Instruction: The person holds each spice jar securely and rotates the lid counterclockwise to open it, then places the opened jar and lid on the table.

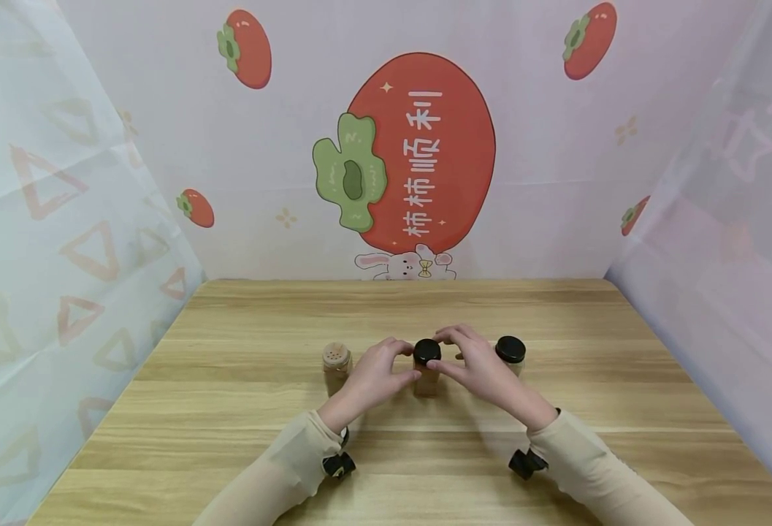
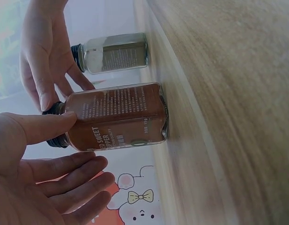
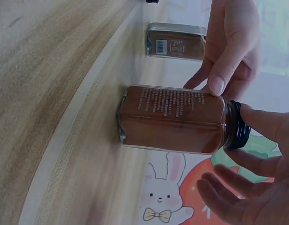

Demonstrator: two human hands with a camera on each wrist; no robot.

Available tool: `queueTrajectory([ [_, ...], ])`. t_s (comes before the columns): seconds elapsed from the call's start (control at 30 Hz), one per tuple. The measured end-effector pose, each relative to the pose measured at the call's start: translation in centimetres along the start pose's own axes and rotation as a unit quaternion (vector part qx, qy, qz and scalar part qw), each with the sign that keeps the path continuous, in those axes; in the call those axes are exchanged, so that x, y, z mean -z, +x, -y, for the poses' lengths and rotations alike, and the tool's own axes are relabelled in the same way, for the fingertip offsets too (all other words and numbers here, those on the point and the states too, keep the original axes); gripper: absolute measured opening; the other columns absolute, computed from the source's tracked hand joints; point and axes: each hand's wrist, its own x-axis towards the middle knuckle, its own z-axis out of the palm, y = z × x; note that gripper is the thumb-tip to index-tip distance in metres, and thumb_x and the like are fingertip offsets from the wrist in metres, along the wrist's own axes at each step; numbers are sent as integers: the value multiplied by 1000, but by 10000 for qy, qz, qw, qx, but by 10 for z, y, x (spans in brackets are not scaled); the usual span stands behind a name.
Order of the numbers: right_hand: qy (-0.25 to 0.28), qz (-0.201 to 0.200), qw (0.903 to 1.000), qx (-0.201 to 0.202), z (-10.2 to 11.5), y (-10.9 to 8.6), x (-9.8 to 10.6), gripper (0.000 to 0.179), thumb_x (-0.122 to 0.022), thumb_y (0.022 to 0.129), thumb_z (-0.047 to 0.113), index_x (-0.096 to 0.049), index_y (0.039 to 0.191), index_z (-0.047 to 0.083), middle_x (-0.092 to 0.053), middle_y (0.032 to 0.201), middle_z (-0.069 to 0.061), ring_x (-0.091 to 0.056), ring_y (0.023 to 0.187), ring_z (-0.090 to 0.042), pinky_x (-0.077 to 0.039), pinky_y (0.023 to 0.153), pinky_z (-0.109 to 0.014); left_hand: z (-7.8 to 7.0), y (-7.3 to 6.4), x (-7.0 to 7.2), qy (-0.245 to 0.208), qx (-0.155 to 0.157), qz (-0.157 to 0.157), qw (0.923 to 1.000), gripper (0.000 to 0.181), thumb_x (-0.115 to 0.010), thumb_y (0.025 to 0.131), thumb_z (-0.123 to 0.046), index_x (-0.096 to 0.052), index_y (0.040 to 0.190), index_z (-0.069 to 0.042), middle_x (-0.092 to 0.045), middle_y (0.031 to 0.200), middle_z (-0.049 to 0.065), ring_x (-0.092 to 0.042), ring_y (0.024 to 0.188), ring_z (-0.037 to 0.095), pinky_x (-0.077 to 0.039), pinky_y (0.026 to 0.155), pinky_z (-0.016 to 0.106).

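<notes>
A square glass spice jar (image 1: 426, 384) of red-brown powder, labelled as sweet pepper, stands upright on the table between both hands. Its black screw cap (image 3: 239, 125) is on the neck. My left hand (image 1: 375, 374) holds the jar near its shoulder between thumb and index finger, the other fingers (image 2: 83, 187) spread out beside it. With thumb and index finger on opposite sides of the cap, my right hand (image 1: 484, 367) pinches it; the remaining fingers (image 3: 228, 187) stand off loosely.
Left of the left hand stands a spice jar (image 1: 337, 359) with a perforated shaker top and brown contents. Another jar (image 2: 118, 54), with a black cap and greenish powder, stands behind the right hand. A printed cloth (image 1: 524, 219) backs the wooden table (image 1: 399, 307).
</notes>
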Motion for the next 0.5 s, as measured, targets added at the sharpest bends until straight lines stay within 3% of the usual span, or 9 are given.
queueTrajectory([
  [0.5,-25,398,9979,503,-5,2,7,37,-65,90,25,-59,123,10,-56,124,-10,-57,111,-29,-53,84,-44,0,-1,0,14,-16,-17,10000,40,-70,84,-27,-64,116,-4,-64,114,10,-61,107,27,-50,91,41],
])
